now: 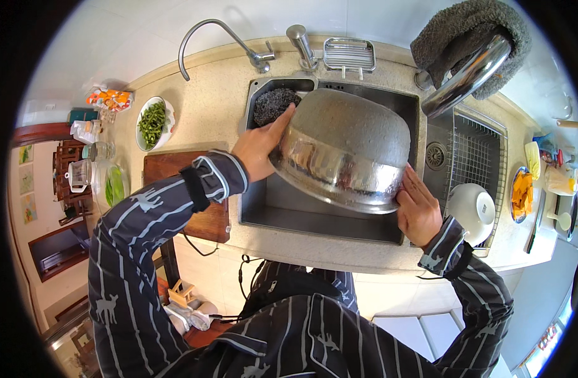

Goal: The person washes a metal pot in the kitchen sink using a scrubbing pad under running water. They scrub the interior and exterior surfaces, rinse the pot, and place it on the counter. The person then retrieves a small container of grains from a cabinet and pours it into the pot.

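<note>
Over the sink basin (312,212) a wet stainless steel pot (345,141) is held tilted, its base up and its rim down towards me. My left hand (265,146) grips the pot's left side, thumb on the outer wall. My right hand (417,208) holds the right side near the rim, fingers along the wall. Behind my left hand, a dark mesh scouring pad or similar bundle (275,106) lies in the sink's back left corner. The pot hides part of the basin and its own inside.
Left are a wooden cutting board (187,189) and a bowl of chopped greens (153,124). Right are a drying rack (478,141) with an upturned white bowl (472,212) and a plate of orange slices (522,194). Behind stand a curved faucet (213,23) and a towel-draped chrome spout (468,75).
</note>
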### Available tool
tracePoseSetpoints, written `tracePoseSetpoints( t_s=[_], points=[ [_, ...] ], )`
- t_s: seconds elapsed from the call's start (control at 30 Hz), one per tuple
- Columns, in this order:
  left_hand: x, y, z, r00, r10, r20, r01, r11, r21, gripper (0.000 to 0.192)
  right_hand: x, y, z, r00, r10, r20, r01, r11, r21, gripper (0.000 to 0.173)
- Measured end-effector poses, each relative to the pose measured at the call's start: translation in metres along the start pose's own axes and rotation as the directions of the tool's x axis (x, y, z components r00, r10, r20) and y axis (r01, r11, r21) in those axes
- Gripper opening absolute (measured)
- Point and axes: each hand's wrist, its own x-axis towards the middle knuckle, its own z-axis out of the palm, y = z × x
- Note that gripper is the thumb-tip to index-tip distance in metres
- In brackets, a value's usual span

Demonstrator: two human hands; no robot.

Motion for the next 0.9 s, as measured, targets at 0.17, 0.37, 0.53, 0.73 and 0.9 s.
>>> tracePoseSetpoints(
  t_s=[0.17, 0.37, 0.53, 0.73, 0.9],
  points=[
    [-0.024, 0.013, -0.001, 1.000, 0.012, 0.018, -0.012, 1.000, -0.013, 0.101, -0.015, 0.004, 0.003, 0.986, -0.142, -0.088, 0.133, 0.986, -0.096, 0.012],
    [-0.040, 0.019, -0.001, 0.978, 0.166, -0.130, -0.164, 0.986, 0.029, 0.101, -0.025, -0.003, 0.001, 0.972, -0.217, -0.094, 0.203, 0.970, -0.133, 0.014],
    [-0.043, 0.018, -0.001, 0.984, 0.163, -0.074, -0.160, 0.986, 0.044, 0.102, -0.027, -0.005, 0.004, 0.974, -0.207, -0.094, 0.200, 0.977, -0.077, 0.013],
    [-0.049, 0.032, 0.001, 0.994, 0.088, -0.060, -0.092, 0.994, -0.067, 0.095, -0.033, -0.018, 0.002, 0.986, -0.150, -0.070, 0.151, 0.989, 0.009, 0.012],
    [-0.038, 0.040, -0.007, 0.986, -0.149, -0.075, 0.112, 0.924, -0.366, 0.047, -0.022, -0.028, -0.014, 0.819, 0.501, 0.279, -0.573, 0.744, 0.343, 0.015]
  ],
)
